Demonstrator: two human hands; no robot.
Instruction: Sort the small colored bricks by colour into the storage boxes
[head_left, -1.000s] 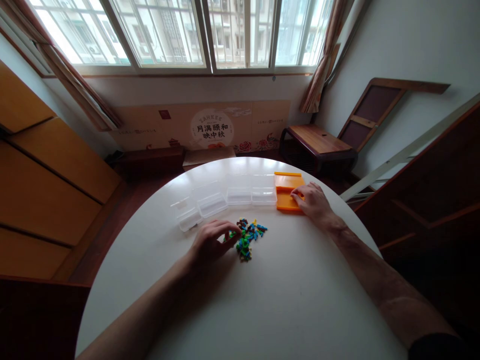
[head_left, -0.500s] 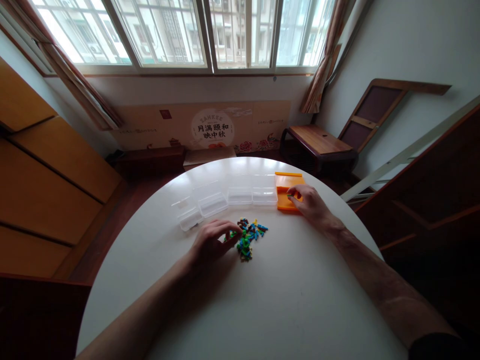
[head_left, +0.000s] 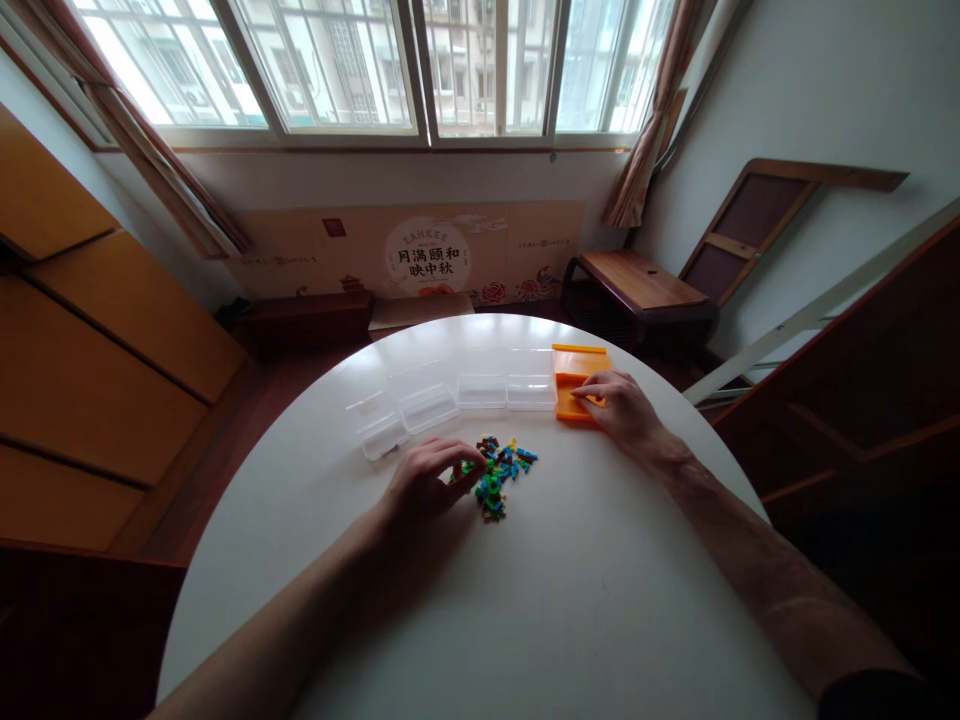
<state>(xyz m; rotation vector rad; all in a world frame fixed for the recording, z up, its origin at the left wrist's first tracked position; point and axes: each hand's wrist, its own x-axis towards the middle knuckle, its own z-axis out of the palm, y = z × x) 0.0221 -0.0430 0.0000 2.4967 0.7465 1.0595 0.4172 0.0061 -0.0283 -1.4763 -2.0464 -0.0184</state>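
My left hand (head_left: 431, 475) rests at the left side of a pile of small toy building bricks (head_left: 491, 485), green, blue, brown and yellow. Its fingers are curved, with a gap between thumb and index through which green bricks show. My right hand (head_left: 619, 400) reaches over the front compartment of an orange plastic box (head_left: 581, 417) with its lid folded back. The index finger points down into the box and the thumb is apart from it. No brick is visible at those fingertips. The hand hides part of the box's inside.
Clear plastic boxes with raised lids, among them one in the middle (head_left: 481, 393) and one at the left end (head_left: 382, 437), form a curved row left of the orange box. Everything stands on a round white table (head_left: 585, 580). A wooden chair (head_left: 645, 280) is beyond its far edge.
A small greenish piece seen at my right fingertips is no longer visible there. The right fingers have straightened over the orange box. My left hand stays beside the pile.
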